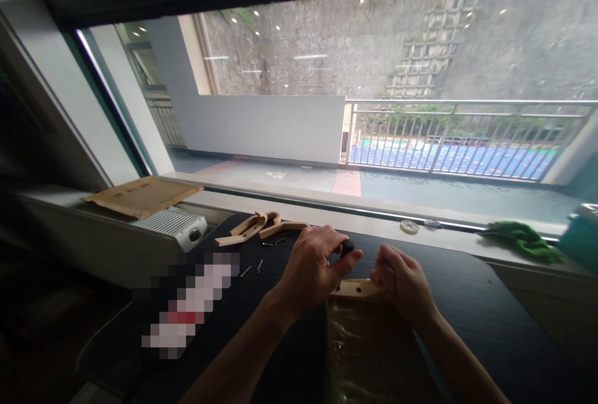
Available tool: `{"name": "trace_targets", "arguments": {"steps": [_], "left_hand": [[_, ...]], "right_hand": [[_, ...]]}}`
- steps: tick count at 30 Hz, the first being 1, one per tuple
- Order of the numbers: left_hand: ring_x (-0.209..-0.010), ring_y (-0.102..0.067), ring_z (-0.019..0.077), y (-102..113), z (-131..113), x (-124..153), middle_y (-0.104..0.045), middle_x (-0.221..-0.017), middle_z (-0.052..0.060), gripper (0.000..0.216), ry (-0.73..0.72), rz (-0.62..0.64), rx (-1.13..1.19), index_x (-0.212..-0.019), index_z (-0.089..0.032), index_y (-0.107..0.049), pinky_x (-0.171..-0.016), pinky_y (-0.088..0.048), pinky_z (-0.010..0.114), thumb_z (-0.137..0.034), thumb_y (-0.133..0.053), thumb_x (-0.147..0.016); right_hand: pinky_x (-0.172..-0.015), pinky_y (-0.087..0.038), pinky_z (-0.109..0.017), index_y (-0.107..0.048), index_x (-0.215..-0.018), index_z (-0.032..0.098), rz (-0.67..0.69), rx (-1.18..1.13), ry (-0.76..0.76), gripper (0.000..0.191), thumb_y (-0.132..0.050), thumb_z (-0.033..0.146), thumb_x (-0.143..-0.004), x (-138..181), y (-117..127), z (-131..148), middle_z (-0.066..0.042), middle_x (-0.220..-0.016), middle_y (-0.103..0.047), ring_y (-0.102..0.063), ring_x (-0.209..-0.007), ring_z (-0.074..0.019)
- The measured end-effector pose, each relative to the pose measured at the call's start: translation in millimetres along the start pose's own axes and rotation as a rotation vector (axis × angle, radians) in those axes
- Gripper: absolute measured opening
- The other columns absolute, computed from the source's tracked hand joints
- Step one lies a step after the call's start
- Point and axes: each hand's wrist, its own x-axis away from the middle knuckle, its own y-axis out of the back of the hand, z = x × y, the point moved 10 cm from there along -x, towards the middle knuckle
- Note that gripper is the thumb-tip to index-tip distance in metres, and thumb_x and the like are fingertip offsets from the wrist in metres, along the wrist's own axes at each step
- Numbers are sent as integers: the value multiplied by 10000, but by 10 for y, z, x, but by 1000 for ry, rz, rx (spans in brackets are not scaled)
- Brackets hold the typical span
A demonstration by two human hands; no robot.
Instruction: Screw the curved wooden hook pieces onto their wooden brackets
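Observation:
My left hand [312, 262] is closed, with a small black-handled tool [348, 246] between thumb and fingers. The tool stands over the left end of a pale wooden piece [359, 290] with dark holes; its lower part is mostly hidden by the thumb, so its exact kind is unclear. My right hand [400, 276] is curled around the right end of that wooden piece. Beneath the piece lies a brown board or box [374, 348] with shiny clear wrapping or tape. Curved wooden parts [252, 226] and several screws [246, 271] lie beyond my left hand.
The dark table [448, 261] stands against a window sill. On the sill are a tape roll [409, 226] and a green cloth [526, 239], with a teal container [582, 239] at right. Brown cardboard [144, 195] rests over a white heater [175, 226] at left. A blurred pale item [196, 304] lies left.

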Motion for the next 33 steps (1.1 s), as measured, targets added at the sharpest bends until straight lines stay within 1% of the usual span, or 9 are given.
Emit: {"name": "trace_targets", "arguments": {"steps": [5, 12, 15, 18, 21, 23, 28, 31, 33], "left_hand": [[-701, -486, 148, -38, -18, -30, -544, -717, 26, 241, -5, 3, -127, -711, -149, -510, -725, -397, 309, -313, -457, -879], [-712, -492, 136, -145, 58, -84, -538, -736, 22, 228, -15, 201, 194, -781, -148, -561, -672, -419, 257, -320, -452, -885], [-657, -494, 115, -96, 167, -57, -530, -728, 13, 251, 71, 180, 333, -824, -141, -576, -611, -426, 231, -328, -424, -895], [-686, -527, 119, -25, 286, -6, -567, -805, 30, 266, 140, 89, 374, -961, -140, -597, -617, -445, 228, -337, -435, -887], [-737, -557, 143, 19, 341, 21, -601, -821, 36, 323, 165, 15, 267, -1109, -155, -570, -684, -459, 261, -341, -478, -862], [-737, -561, 153, 26, 297, 4, -615, -804, 34, 322, 145, 5, 129, -1114, -166, -569, -710, -453, 281, -340, -480, -858], [-697, -569, 168, 48, 51, -111, -637, -754, 33, 189, 72, 15, -289, -854, -173, -589, -712, -408, 299, -252, -418, -861], [-634, -576, 175, 27, -17, -168, -630, -651, 29, 225, 83, 42, -456, -763, -173, -570, -684, -386, 306, -219, -377, -868], [-623, -589, 182, -8, -33, -196, -630, -614, 32, 294, 86, 55, -495, -758, -174, -576, -684, -381, 314, -275, -341, -903]], "right_hand": [[-465, -385, -236, -537, -561, 171, -5, -1, 9, 335, -644, 431, -745, -3, -1, 1, 95, -382, -292, -250, -372, -54], [-443, -367, -236, -543, -561, 169, -14, -7, -1, 338, -659, 439, -726, 10, 6, 18, 96, -369, -289, -230, -364, -50], [-446, -372, -241, -547, -563, 171, -13, -10, -7, 332, -668, 440, -714, 13, 3, 17, 95, -373, -293, -239, -367, -53], [-441, -371, -241, -549, -564, 171, -21, -11, -9, 334, -682, 448, -694, 15, 8, 18, 94, -382, -300, -245, -367, -54], [-443, -373, -235, -543, -559, 173, -31, 2, -11, 338, -689, 451, -682, 19, 18, 20, 93, -389, -302, -255, -369, -54], [-448, -377, -233, -540, -556, 174, -35, 10, -11, 342, -683, 455, -688, 22, 23, 17, 92, -387, -302, -261, -370, -56], [-451, -368, -228, -542, -564, 172, -20, 8, 4, 340, -653, 447, -730, 20, 13, 17, 94, -386, -293, -247, -372, -53], [-455, -372, -228, -544, -571, 172, -13, 14, 7, 340, -643, 451, -738, 15, 5, 18, 97, -384, -287, -238, -368, -50], [-459, -379, -230, -546, -577, 173, -15, 21, 5, 334, -645, 448, -738, 12, 9, 16, 97, -384, -290, -238, -367, -49]]}}
